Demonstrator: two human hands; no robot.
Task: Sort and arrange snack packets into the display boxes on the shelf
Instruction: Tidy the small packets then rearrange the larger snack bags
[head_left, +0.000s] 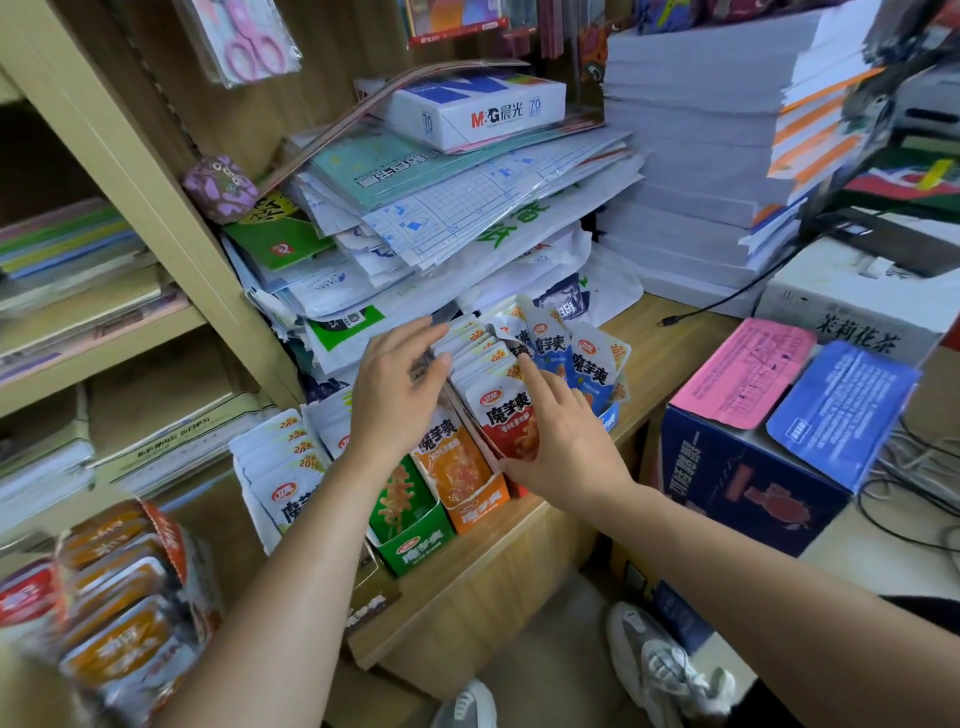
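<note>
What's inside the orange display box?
Inside the orange display box stand orange snack packets, upright, the front one facing the camera. The left hand covers the rear of the row, so the count cannot be seen.

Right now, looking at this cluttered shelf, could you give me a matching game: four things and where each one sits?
Things:
1. green display box
2. pink sheet
3. white paper ream
4. pink scissors

Places:
a. far top left of the view
b. on top of the stationery stack
c. lying on the dark blue carton
d. just left of the orange display box

Pairs: 1-d, 2-c, 3-b, 4-a
</note>
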